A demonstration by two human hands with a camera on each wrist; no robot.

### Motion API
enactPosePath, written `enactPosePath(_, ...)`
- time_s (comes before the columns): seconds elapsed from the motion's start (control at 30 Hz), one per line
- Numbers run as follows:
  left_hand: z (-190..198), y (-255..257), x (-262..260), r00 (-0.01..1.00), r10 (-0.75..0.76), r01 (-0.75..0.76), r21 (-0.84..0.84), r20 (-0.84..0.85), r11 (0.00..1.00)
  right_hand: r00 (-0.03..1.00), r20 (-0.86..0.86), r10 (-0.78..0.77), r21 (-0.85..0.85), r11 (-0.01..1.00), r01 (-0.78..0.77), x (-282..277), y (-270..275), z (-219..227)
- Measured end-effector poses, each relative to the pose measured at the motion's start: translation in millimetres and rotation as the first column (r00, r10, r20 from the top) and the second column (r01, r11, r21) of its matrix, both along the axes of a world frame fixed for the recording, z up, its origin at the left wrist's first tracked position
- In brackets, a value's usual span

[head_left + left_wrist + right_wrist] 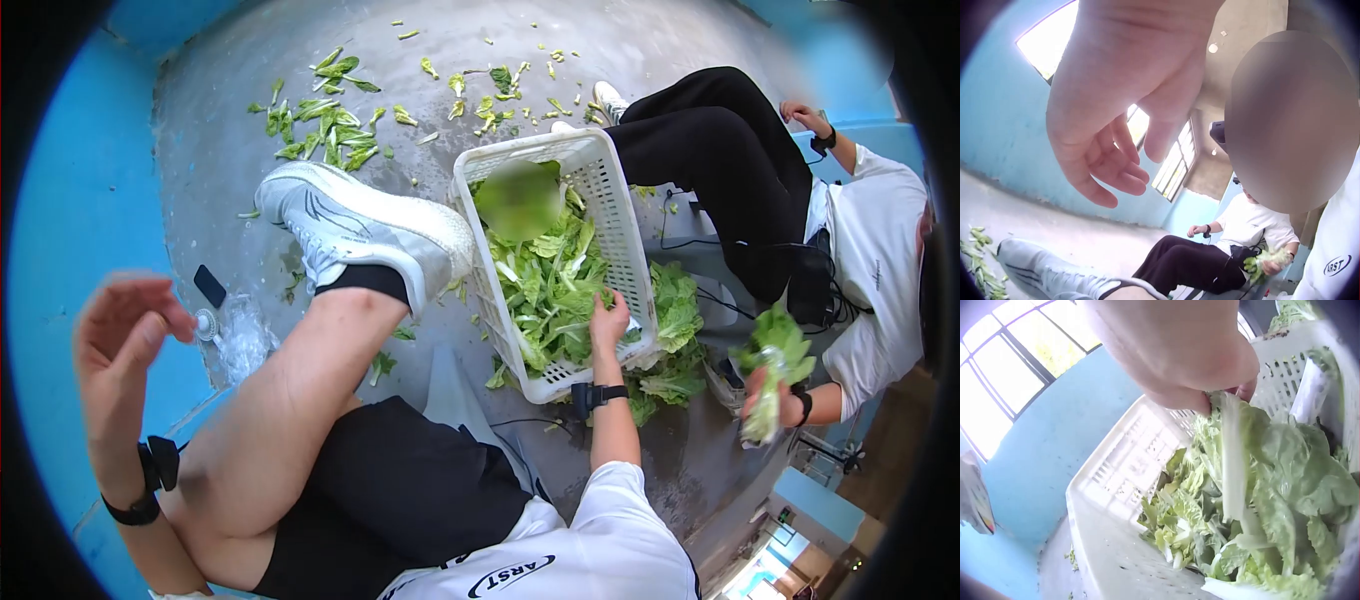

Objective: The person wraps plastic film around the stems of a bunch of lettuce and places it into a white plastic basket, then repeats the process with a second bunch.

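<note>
My right hand point(606, 325) reaches into a white plastic crate point(473, 255) heaped with loose green leaves point(545, 285). In the right wrist view, its fingertips pinch the upper end of a cabbage leaf point(1233, 456) with a broad pale rib, which hangs down over the other leaves. My left hand point(125, 325) is raised at the left beside my bent leg, holding nothing. Its fingers point(1100, 194) hang loosely curled in the left wrist view.
Trimmed leaves point(335, 125) lie scattered over the grey floor. More greens point(675, 310) are heaped right of the crate. A seated person point(870, 240) grips a bunch of greens point(780, 345). A phone point(209, 286) and clear plastic point(245, 335) lie near the blue wall; my shoe point(350, 215) is beside the crate.
</note>
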State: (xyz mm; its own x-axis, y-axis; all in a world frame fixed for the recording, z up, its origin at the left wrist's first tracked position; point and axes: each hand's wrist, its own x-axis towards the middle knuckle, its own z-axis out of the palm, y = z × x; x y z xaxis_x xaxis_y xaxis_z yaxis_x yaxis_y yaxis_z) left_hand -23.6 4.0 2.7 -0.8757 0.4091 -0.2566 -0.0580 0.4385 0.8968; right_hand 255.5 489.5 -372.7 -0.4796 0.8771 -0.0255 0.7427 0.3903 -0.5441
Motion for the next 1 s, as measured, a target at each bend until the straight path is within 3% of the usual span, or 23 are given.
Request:
enactPosePath(0.07, 8, -5, -4, 0.991, 0.038, -0.032, 0.05, -0.128, 0.998, 0.982, -0.098, -0.161, -0.094, 0.984, 0.152, 6, 1, 27)
enactPosePath(0.1, 11, -13, -9, 0.991, 0.048, -0.039, 0.076, -0.122, 0.996, 0.996, -0.016, -0.088, 0.098, 0.991, 0.09, 11, 4, 25)
enactPosePath(0.2, 24, -20, -17, 0.967, 0.14, -0.114, 0.129, -0.213, 0.985, 0.995, 0.039, -0.096, 0.216, 0.973, 0.085, 12, -8, 33)
enactPosePath(0.23, 31, -25, -24, 0.969, 0.126, -0.098, 0.136, -0.212, 0.986, 0.999, 0.045, -0.006, 0.202, 0.979, -0.003, 15, -9, 25)
enactPosePath(0.27, 36, -31, -30, 0.967, 0.121, -0.093, 0.134, -0.222, 0.987, 0.999, 0.034, -0.01, 0.2, 0.98, 0.003, 19, -13, 17)
enactPosePath(0.33, 52, -37, -42, 0.975, 0.148, -0.125, 0.144, -0.164, 0.982, 0.965, 0.177, 0.192, -0.068, 0.981, -0.183, 20, -19, -1)
enactPosePath(0.37, 59, -41, -46, 0.98, 0.131, -0.113, 0.125, -0.148, 0.986, 0.969, 0.159, 0.191, -0.069, 0.981, -0.182, 18, -22, -8)
enactPosePath(0.4, 62, -41, -44, 0.978, 0.128, -0.108, 0.123, -0.164, 0.987, 0.941, 0.268, 0.208, -0.196, 0.968, -0.158, 17, -28, -13)
enactPosePath(0.43, 63, -40, -42, 0.955, 0.235, -0.211, 0.143, -0.183, 0.967, 0.898, 0.371, 0.239, -0.317, 0.941, -0.119, 20, -29, -27)
enactPosePath(0.47, 63, -39, -41, 0.921, 0.337, -0.308, 0.165, -0.196, 0.937, 0.903, 0.36, 0.236, -0.321, 0.94, -0.118, 25, -35, -42)
enactPosePath(0.53, 63, -48, -37, 0.917, 0.347, -0.321, 0.149, -0.198, 0.935, 0.896, 0.234, 0.376, -0.477, 0.848, -0.232, 37, -43, -78)
enactPosePath(0.73, 58, -43, -25, 0.919, 0.37, -0.347, 0.163, -0.14, 0.924, 0.807, 0.344, 0.48, -0.6, 0.774, -0.205, 14, -74, -34)
enactPosePath(0.8, 53, -41, -19, 0.923, 0.336, -0.319, 0.115, -0.189, 0.941, 0.836, 0.316, 0.448, -0.531, 0.814, -0.235, 16, -72, -48)
enactPosePath(0.87, 49, -43, -17, 0.935, 0.31, -0.3, 0.079, -0.173, 0.951, 0.881, 0.241, 0.408, -0.696, 0.705, -0.136, 15, -61, -55)
enactPosePath(1.0, 35, -46, -6, 0.929, 0.329, -0.324, 0.058, -0.166, 0.944, 0.927, 0.199, 0.317, -0.609, 0.781, -0.136, 8, -56, -51)
